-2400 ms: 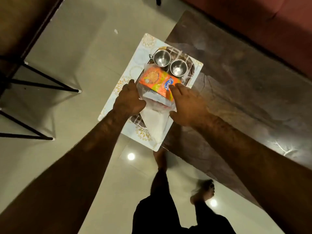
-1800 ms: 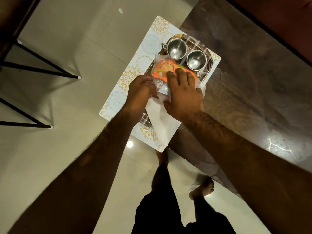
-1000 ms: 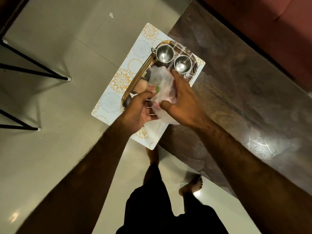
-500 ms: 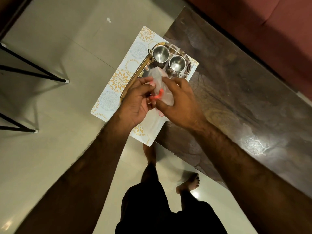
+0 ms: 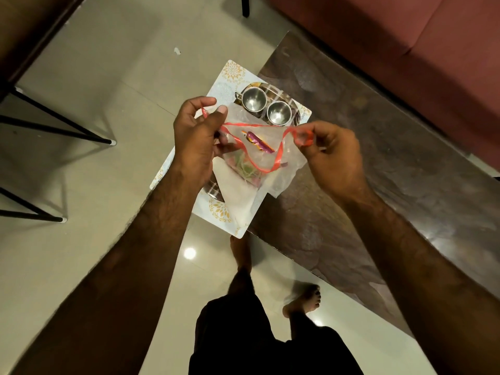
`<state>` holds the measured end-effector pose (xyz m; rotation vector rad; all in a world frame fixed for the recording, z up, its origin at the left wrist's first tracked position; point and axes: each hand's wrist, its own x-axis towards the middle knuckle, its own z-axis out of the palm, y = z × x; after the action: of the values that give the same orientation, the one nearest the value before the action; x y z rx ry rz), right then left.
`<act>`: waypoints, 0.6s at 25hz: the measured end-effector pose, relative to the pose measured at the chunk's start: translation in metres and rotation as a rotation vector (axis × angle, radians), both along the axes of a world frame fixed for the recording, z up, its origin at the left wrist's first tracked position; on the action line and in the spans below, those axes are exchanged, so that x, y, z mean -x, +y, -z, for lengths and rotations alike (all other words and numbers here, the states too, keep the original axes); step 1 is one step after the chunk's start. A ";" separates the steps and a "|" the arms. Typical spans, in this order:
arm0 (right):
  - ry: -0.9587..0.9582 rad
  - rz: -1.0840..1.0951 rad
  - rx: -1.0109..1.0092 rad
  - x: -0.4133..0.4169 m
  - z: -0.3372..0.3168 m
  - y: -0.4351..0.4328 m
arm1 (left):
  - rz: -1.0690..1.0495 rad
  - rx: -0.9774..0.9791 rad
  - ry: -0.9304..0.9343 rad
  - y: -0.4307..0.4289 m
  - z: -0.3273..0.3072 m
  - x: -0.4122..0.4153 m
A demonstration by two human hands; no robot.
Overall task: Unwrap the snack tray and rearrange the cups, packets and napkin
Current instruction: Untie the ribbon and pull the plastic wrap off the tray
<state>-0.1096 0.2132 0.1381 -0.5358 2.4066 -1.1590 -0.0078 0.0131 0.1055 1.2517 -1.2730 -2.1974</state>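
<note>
My left hand (image 5: 195, 136) and my right hand (image 5: 334, 155) each pinch one end of a red ribbon (image 5: 273, 155), stretched between them above the tray. A clear plastic wrap (image 5: 281, 169) hangs under the ribbon, with a small purple and orange packet (image 5: 258, 142) and greenish snacks showing through it. Two steel cups (image 5: 253, 98) (image 5: 279, 112) stand side by side at the far end of the tray (image 5: 293, 102). A white napkin (image 5: 238, 193) lies at the tray's near end, partly under the wrap.
The tray sits on a floral placemat (image 5: 232, 73) at the corner of a dark wooden table (image 5: 378, 185). A red sofa (image 5: 405, 36) runs behind the table. Black metal legs (image 5: 54, 125) stand on the tiled floor at the left. My feet are below.
Both hands lifted the wrapped bundle off the tray, then drew apart, pulling the red ribbon loose and stretching it out. The orange packet seen earlier is out of sight.
</note>
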 end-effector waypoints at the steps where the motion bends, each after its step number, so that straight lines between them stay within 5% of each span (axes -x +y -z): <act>1: -0.034 0.025 0.036 0.000 -0.001 0.001 | 0.026 0.009 0.001 0.001 -0.004 0.001; 7: -0.095 0.064 0.128 -0.005 -0.007 0.001 | 0.353 0.190 -0.120 0.025 -0.020 0.000; 12: -0.158 0.108 0.150 -0.001 -0.020 0.017 | 0.214 0.454 -0.177 0.018 -0.035 0.001; 15: -0.168 0.086 0.113 0.000 -0.039 0.024 | 0.339 0.636 -0.194 0.018 -0.046 0.002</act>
<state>-0.1094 0.2370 0.1767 -0.3563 2.2504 -1.3275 -0.0097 0.0307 0.1519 1.0518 -2.1707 -1.6460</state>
